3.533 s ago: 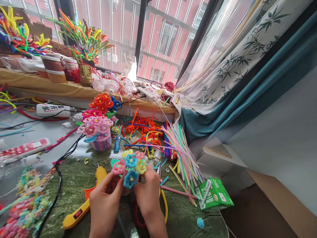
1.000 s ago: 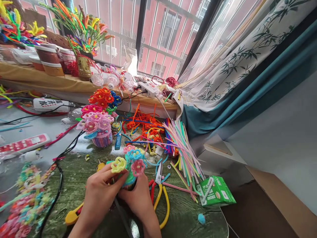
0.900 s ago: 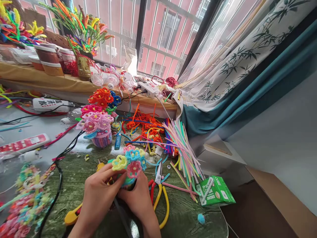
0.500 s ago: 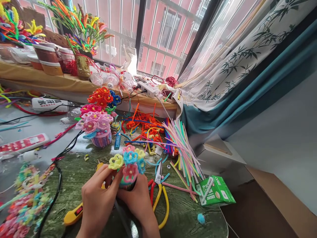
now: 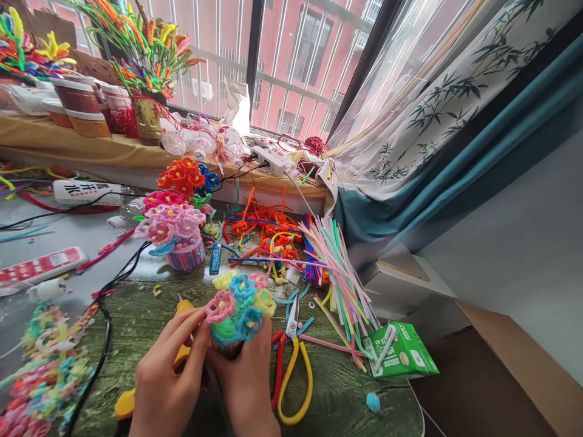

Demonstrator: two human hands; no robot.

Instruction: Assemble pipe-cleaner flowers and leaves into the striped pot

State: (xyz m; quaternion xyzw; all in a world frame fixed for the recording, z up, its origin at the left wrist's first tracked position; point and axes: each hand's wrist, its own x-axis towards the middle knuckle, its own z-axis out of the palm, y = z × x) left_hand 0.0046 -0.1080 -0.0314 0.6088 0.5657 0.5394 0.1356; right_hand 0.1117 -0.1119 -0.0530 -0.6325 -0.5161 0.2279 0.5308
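A small pot of pipe-cleaner flowers (image 5: pixel 228 331) with a green top is between my hands, tilted towards me. Its blooms are pink, blue and yellow. My right hand (image 5: pixel 248 382) wraps round the pot from below and hides most of its side. At the pot's left edge, my left hand (image 5: pixel 170 364) has its thumb and fingertips closed on the pink flower (image 5: pixel 221 306). Partly behind that hand lies a yellow-handled tool (image 5: pixel 125 403). Open scissors (image 5: pixel 291 358) with red and yellow handles lie just right of the pot.
A finished-looking flower pot (image 5: pixel 184 255) stands behind. Loose pipe cleaners (image 5: pixel 339 273) lie in a bundle near a green carton (image 5: pixel 401 349). Orange pieces (image 5: pixel 262 218) are heaped further back. A black cable (image 5: pixel 107 328) runs down the left. A blue pompom (image 5: pixel 373 402) lies near the table's edge.
The flower pot has tipped towards me and turned, so its green top now shows. My left fingers have shifted from the yellow flower to a pink one.
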